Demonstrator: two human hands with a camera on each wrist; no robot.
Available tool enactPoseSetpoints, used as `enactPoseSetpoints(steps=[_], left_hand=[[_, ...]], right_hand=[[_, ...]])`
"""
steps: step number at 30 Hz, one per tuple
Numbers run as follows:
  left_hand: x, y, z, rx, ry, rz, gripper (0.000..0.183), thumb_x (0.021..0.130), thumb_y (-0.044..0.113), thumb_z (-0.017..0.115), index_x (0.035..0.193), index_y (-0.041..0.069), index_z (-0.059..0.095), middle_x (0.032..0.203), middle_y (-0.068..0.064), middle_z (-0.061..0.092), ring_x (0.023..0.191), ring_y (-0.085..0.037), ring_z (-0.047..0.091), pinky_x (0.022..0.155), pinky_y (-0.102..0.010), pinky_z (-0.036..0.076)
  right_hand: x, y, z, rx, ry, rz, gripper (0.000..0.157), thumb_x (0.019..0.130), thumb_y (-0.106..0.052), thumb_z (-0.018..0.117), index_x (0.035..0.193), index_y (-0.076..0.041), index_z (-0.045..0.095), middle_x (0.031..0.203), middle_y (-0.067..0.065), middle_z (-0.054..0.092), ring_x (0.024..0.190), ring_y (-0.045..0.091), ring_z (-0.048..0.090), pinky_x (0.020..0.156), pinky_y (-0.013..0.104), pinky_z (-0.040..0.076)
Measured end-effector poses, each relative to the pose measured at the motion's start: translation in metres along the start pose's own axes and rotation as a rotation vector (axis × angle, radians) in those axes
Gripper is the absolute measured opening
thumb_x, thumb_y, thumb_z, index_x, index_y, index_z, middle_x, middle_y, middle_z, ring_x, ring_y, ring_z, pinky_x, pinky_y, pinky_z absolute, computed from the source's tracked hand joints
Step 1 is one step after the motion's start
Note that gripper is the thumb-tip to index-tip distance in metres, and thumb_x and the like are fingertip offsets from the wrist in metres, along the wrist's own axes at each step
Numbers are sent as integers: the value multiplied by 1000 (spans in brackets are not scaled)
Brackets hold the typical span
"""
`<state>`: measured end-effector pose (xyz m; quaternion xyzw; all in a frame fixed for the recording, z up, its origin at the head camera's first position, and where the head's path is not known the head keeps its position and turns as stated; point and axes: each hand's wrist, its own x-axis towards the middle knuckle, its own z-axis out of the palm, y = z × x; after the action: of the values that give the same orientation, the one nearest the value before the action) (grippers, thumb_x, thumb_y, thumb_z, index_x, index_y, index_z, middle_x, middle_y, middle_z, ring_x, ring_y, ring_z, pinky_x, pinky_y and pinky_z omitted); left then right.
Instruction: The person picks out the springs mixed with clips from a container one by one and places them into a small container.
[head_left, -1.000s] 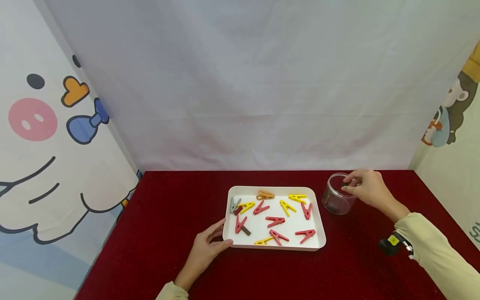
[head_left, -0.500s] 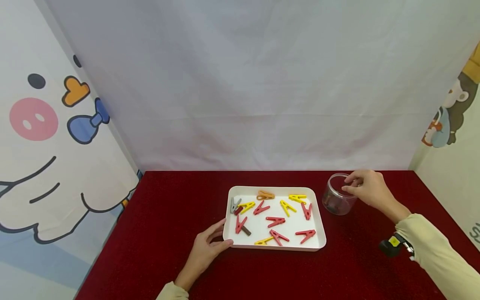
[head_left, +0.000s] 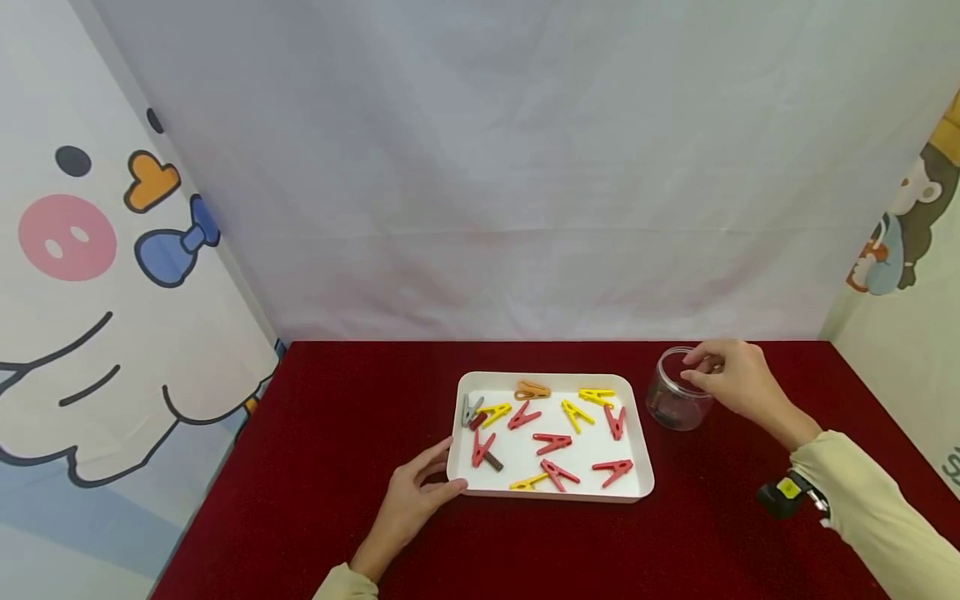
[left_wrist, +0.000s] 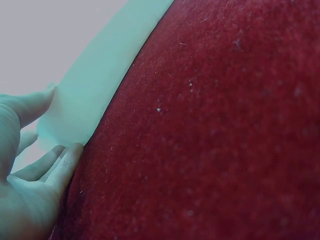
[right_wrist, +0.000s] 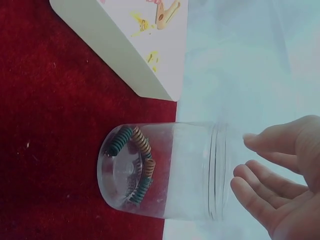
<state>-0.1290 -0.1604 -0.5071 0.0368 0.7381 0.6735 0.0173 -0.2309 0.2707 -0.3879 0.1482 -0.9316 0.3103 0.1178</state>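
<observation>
A white tray (head_left: 592, 497) holds several red and yellow clips, an orange clip (head_left: 532, 390), a grey clip (head_left: 470, 410), a brown spring (head_left: 492, 461) and a dark red spring (head_left: 477, 421). My left hand (head_left: 411, 497) touches the tray's near left corner, thumb and fingers on its outer walls. To the tray's right stands a clear open jar (head_left: 675, 408); in the right wrist view, green springs (right_wrist: 120, 141) and copper-brown springs (right_wrist: 142, 141) lie at its bottom. Over the jar's mouth hangs my right hand (head_left: 731, 379), fingers loosely bent and apart from the thumb, holding nothing.
Dark red cloth (head_left: 360, 417) covers the table. A white curtain (head_left: 525, 208) rises behind it, with cartoon-printed sheets at both sides. A small black device with a yellow mark (head_left: 786, 490) is strapped to the right wrist.
One second ago a small green thing showed between my right fingertips; it is gone from them since half a second ago. Both hands, the tray and the jar stay in place.
</observation>
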Motion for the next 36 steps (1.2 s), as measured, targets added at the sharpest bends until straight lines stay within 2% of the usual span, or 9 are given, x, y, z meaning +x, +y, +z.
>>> enactPoseSetpoints(steps=[8,13,21,29,32,36], left_hand=[[-1,0,1,-21,10,19,64,77,4,78,135,3,51,130,-21,52,113,-34,53,79,-28,53],[-1,2,1,-22,14,3,64,76,0,77,135,2,51,130,-21,52,113,-35,53,79,-27,53],[-8,29,3,-13,0,-1,62,77,0,76,133,-4,50,128,-27,52,111,-40,52,78,-27,53],[-3,8,1,-8,18,-11,63,77,2,77,134,1,51,129,-23,52,112,-36,53,79,-28,53],[-3,7,1,-13,13,-6,63,76,2,77,134,1,52,129,-23,53,112,-36,53,79,-27,53],[0,-1,0,-1,0,5,64,77,7,79,135,4,52,130,-20,53,113,-33,53,80,-27,53]], right_hand=[[-1,-7,5,11,52,-57,11,74,0,76,83,0,71,69,5,66,61,15,60,50,20,47],[-1,-11,8,24,74,-98,12,72,1,76,83,-1,71,70,4,66,61,8,59,53,17,48],[-3,-19,10,78,64,-121,15,72,0,78,86,-1,71,75,5,66,63,6,59,55,16,48],[-5,-26,14,88,59,-156,15,73,-2,78,86,-3,71,78,3,66,66,8,60,58,21,50],[-5,-27,14,90,56,-174,15,73,0,78,85,-5,70,79,3,66,66,7,60,57,21,50],[-6,-31,16,90,57,-196,16,72,1,78,84,-7,70,79,4,65,66,8,60,57,22,51]])
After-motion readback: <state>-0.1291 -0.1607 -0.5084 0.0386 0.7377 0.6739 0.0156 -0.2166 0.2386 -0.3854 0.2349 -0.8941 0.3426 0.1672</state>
